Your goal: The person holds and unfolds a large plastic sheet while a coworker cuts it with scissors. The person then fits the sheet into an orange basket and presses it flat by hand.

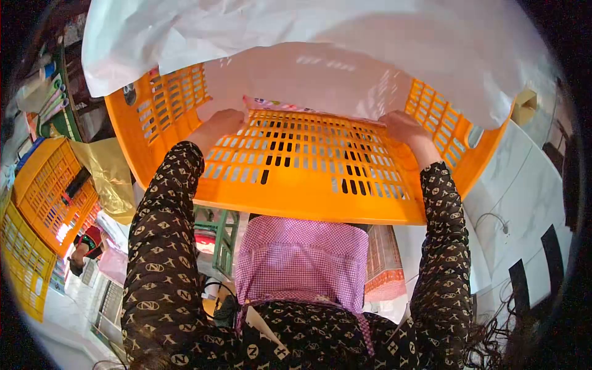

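Observation:
A large orange plastic crate (308, 196) with slotted walls stands tilted toward me, and both my arms reach down into it. White plastic sheeting (345, 28) lines its far side and hangs over the rim. Low inside lies a flat pink piece with a colourful patterned edge (280, 106), which looks like folded cloth. My left hand (221, 126) is closed at its left end, fingertips turned away. At the right end my right hand (404, 127) has its fingers curled on the edge. The crate and sheeting hide most of the pink piece.
At the left stand another orange crate (52, 179) and a yellow crate (28, 253), with gold-coloured sheeting (111, 176) beside them. Another person (86, 246) is low down there. A green stool (225, 240) is below the crate. To the right is a white marbled surface (518, 191).

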`<state>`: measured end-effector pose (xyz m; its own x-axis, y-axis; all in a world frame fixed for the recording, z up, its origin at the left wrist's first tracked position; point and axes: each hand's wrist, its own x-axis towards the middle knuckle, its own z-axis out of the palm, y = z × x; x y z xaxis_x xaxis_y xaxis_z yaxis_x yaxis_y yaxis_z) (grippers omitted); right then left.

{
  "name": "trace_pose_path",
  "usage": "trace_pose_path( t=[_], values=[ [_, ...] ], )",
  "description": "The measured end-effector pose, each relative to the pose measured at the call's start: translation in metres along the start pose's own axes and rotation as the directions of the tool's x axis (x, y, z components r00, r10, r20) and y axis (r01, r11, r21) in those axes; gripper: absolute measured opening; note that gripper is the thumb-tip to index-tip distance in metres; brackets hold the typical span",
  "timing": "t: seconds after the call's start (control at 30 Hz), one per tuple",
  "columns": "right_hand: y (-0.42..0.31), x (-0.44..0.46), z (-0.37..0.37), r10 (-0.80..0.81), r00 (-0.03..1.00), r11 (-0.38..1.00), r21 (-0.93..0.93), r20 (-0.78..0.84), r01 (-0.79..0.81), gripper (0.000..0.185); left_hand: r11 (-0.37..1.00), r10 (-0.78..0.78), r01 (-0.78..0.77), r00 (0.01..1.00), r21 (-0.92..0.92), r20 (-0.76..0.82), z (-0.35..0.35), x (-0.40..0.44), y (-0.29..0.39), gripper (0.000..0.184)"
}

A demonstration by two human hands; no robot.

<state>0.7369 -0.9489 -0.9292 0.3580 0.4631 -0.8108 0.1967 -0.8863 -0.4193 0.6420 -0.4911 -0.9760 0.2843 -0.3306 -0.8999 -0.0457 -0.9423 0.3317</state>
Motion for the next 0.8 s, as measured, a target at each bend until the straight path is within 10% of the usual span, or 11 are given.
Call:
trace_pose_path(
  t=[0.37, 0.6, 0.67, 0.8],
  values=[
    [-0.028, -0.024, 0.002, -0.017, 0.967, 0.976, -0.207, 0.253, 0.071, 0.024, 0.990, 0.038, -0.039, 0.999, 0.133, 0.009, -0.011, -0.030, -0.005, 0.020],
    [-0.024, -0.053, 0.020, -0.077, 0.977, 0.959, -0.252, 0.197, 0.126, 0.023, 0.985, 0.032, -0.037, 0.999, 0.166, 0.032, -0.003, -0.042, -0.009, 0.023],
    [-0.010, -0.062, 0.036, -0.245, 0.966, 0.962, -0.142, -0.087, 0.232, 0.023, 0.988, 0.107, -0.103, 0.994, 0.118, -0.032, -0.008, -0.055, -0.007, 0.023],
    [-0.028, -0.070, 0.008, -0.208, 0.978, 0.948, -0.240, 0.032, 0.210, 0.023, 0.992, 0.058, -0.053, 0.998, 0.118, -0.040, -0.018, -0.066, 0.000, 0.024]
  ],
)
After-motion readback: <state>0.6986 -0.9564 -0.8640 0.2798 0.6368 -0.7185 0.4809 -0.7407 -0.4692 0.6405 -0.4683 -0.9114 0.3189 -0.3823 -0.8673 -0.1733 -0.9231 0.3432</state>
